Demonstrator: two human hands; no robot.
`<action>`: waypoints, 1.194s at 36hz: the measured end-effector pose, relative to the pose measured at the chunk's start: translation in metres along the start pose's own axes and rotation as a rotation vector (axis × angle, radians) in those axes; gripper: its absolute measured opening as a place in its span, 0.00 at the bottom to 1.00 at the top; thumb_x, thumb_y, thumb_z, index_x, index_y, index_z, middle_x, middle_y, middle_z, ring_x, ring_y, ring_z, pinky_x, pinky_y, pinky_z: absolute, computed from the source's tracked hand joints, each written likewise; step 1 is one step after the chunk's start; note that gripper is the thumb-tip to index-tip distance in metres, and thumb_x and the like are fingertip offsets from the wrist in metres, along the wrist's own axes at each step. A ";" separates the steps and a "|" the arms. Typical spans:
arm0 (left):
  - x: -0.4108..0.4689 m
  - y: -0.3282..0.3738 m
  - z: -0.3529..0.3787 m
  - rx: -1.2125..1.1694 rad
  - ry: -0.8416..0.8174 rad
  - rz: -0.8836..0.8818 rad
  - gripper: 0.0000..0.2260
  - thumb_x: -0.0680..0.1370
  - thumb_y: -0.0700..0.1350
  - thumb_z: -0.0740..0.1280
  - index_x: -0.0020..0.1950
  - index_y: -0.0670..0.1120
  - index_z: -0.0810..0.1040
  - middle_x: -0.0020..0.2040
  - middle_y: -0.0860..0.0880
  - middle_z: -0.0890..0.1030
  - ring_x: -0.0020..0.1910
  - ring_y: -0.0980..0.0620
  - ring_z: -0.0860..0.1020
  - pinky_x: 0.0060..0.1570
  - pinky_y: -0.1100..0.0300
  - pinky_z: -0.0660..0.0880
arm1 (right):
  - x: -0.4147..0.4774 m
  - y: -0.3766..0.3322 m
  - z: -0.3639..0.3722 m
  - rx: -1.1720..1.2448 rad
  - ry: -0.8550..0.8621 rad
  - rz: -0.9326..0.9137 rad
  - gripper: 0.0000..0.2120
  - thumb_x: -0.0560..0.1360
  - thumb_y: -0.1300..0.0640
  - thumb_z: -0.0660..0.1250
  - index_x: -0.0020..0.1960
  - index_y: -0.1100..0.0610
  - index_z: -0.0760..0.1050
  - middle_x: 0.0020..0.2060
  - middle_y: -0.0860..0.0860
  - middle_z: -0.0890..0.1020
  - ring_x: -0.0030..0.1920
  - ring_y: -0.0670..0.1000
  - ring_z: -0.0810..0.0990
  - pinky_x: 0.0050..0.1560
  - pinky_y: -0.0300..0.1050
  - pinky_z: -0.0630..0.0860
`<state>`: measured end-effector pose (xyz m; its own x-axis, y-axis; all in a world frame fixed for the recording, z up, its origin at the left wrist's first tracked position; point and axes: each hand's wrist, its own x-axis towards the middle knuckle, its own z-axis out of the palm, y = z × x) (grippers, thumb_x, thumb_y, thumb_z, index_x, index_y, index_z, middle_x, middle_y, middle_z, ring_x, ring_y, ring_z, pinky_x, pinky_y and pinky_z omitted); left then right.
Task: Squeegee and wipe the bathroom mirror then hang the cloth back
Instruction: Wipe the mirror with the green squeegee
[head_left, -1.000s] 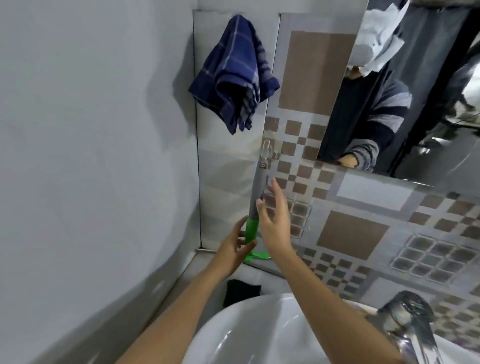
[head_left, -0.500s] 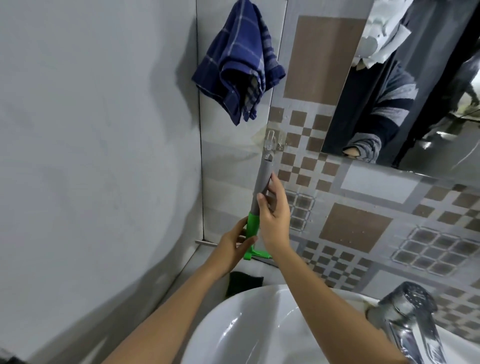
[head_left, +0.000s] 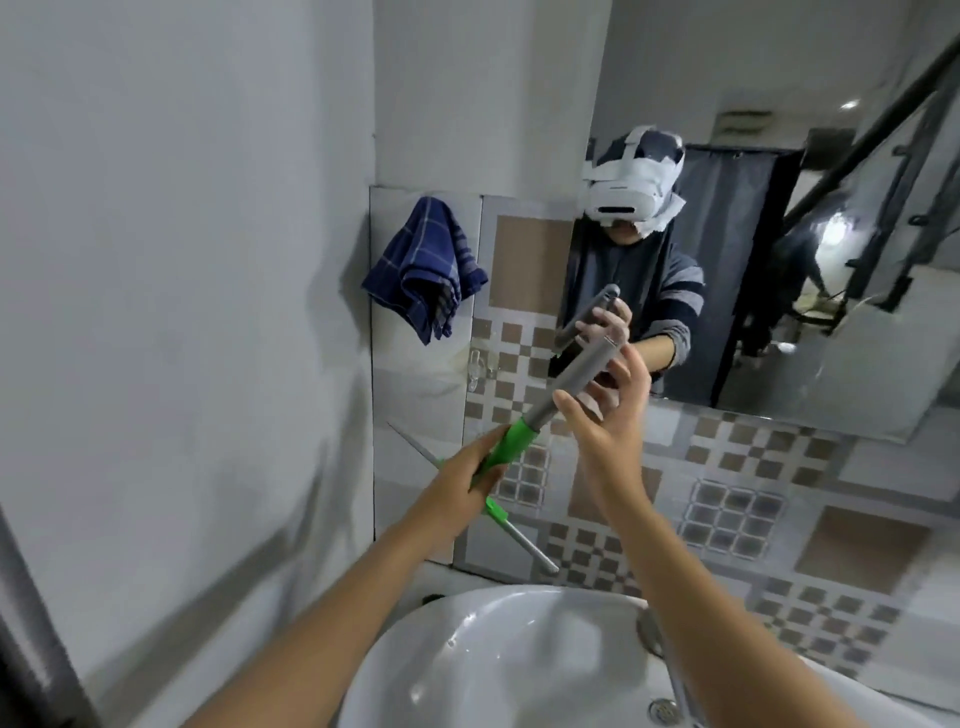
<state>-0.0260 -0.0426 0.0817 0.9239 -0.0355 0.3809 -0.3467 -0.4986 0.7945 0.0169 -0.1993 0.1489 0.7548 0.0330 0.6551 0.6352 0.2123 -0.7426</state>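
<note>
Two hands (head_left: 524, 457), one squeegee (head_left: 566, 387), one blue cloth (head_left: 423, 273), one mirror (head_left: 857, 249), one sink (head_left: 519, 654)

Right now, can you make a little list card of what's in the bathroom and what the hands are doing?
left hand: grip closed round the green part of the squeegee
right hand: fingers loose on the grey handle
squeegee: off the wall, tilted, blade low
hook: bare
cloth: blue checked, hanging on the wall
mirror: not yet touched by the blade
sink: white, below the arms
</note>
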 end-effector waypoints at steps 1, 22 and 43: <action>0.001 0.008 -0.001 0.009 -0.019 0.013 0.21 0.80 0.46 0.59 0.70 0.61 0.59 0.61 0.53 0.72 0.59 0.54 0.72 0.61 0.55 0.71 | 0.003 -0.008 -0.011 -0.017 0.013 -0.007 0.37 0.69 0.71 0.70 0.70 0.52 0.58 0.67 0.53 0.66 0.55 0.42 0.77 0.52 0.38 0.78; 0.037 0.130 0.026 0.298 -0.249 0.292 0.18 0.77 0.49 0.64 0.67 0.53 0.70 0.64 0.48 0.74 0.60 0.53 0.71 0.62 0.53 0.68 | -0.020 -0.101 -0.179 -1.100 -0.329 -0.093 0.12 0.71 0.54 0.71 0.53 0.54 0.77 0.45 0.48 0.80 0.44 0.49 0.78 0.48 0.47 0.78; 0.072 0.189 0.067 0.349 -0.167 0.606 0.18 0.76 0.45 0.67 0.65 0.47 0.73 0.48 0.54 0.77 0.48 0.56 0.73 0.54 0.63 0.68 | -0.005 -0.130 -0.188 -1.186 -0.357 -0.239 0.18 0.73 0.55 0.69 0.62 0.52 0.73 0.53 0.48 0.80 0.48 0.48 0.80 0.48 0.49 0.80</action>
<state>-0.0144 -0.1977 0.2277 0.6073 -0.5120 0.6075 -0.7603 -0.5963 0.2576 -0.0388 -0.4103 0.2161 0.6326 0.4159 0.6533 0.6451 -0.7497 -0.1474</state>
